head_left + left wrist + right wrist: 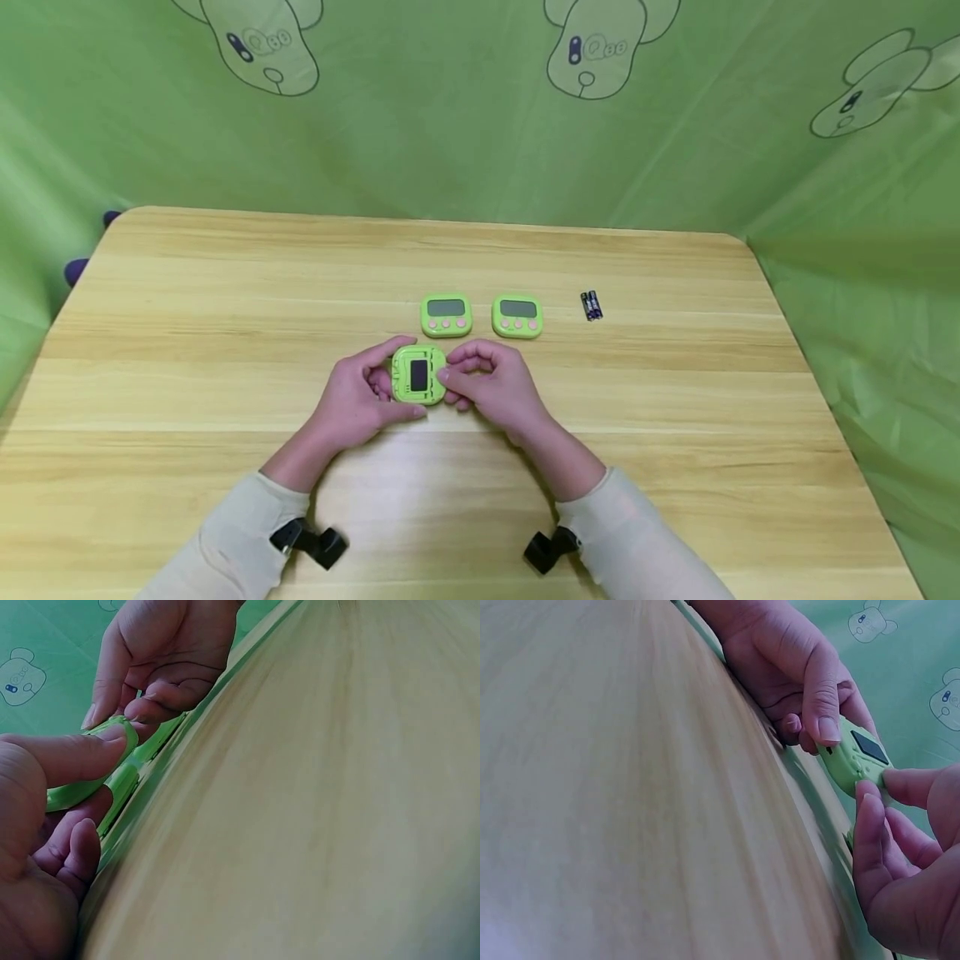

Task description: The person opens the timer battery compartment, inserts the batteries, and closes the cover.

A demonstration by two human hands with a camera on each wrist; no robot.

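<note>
A green digital timer (405,379), turned so its back with a dark rectangle (419,375) faces up, is held above the table. My left hand (360,398) grips it between thumb and fingers from the left side. My right hand (498,387) pinches its right edge, thumb on top. In the left wrist view the timer (79,793) shows only in part behind my left thumb. The right wrist view shows both hands on the timer (847,763). Just beyond, two more green timers, one on the left (446,316) and one on the right (517,317), lie face up with grey screens and pink buttons.
Two small dark batteries (592,306) lie side by side to the right of the timers. The wooden table (675,400) ends at the back against a green curtain (450,158). Each sleeve carries a black wrist camera, left (311,542) and right (550,550).
</note>
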